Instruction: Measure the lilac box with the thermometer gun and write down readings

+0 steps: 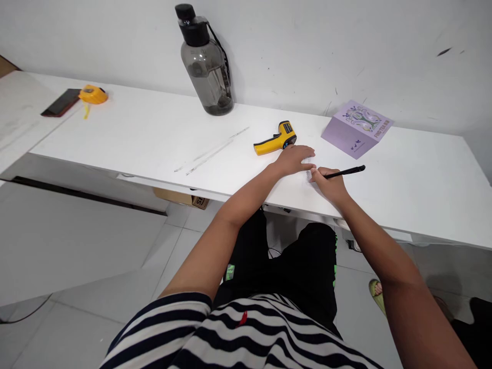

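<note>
My right hand [329, 184] is closed around a black pen [348, 171], its tip end hidden by the fingers. Under the fingers of both hands lies a small slip of paper [308, 176] with faint marks on it. Resting flat on the table, my left hand [295, 160] has its fingers spread along the slip's upper and left side. Just beyond the left hand, nearly touching it, is a yellow and black infrared thermometer gun [277, 139] on its side. A purple folded card [357, 128] with printed flowers sits farther back on the right.
A large grey water bottle [207, 72] with a black lid stands by the wall. To the far left are a yellow tape measure [93, 94] and a dark flat phone-like object [61, 102]. The white table [423, 189] has dark scuffs. Another person's sandalled foot [377, 289] shows below.
</note>
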{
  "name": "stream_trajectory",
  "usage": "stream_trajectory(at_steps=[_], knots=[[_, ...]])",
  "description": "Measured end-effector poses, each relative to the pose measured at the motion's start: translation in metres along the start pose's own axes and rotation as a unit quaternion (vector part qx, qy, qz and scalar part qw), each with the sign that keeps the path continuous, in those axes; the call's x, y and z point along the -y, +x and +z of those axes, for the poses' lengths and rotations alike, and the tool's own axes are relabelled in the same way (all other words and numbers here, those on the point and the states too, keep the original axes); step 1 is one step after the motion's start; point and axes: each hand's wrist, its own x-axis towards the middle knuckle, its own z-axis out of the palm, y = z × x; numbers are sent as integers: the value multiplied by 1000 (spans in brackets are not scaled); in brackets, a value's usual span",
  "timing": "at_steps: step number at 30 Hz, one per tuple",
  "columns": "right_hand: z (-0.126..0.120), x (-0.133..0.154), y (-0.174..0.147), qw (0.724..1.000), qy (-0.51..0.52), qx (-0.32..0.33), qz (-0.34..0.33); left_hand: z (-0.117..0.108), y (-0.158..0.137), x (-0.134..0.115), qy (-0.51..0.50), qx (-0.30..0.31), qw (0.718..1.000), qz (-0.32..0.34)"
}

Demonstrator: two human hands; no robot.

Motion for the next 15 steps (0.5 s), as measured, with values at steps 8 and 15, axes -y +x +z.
stream_trajectory(at_steps=[8, 15], knots=[[1, -6, 2, 1000, 11, 21, 8, 1, -1, 0, -5, -8, 1000, -3], [-1, -7, 4, 998, 50, -13, 27, 1, 0, 0, 3, -3, 1000, 3]])
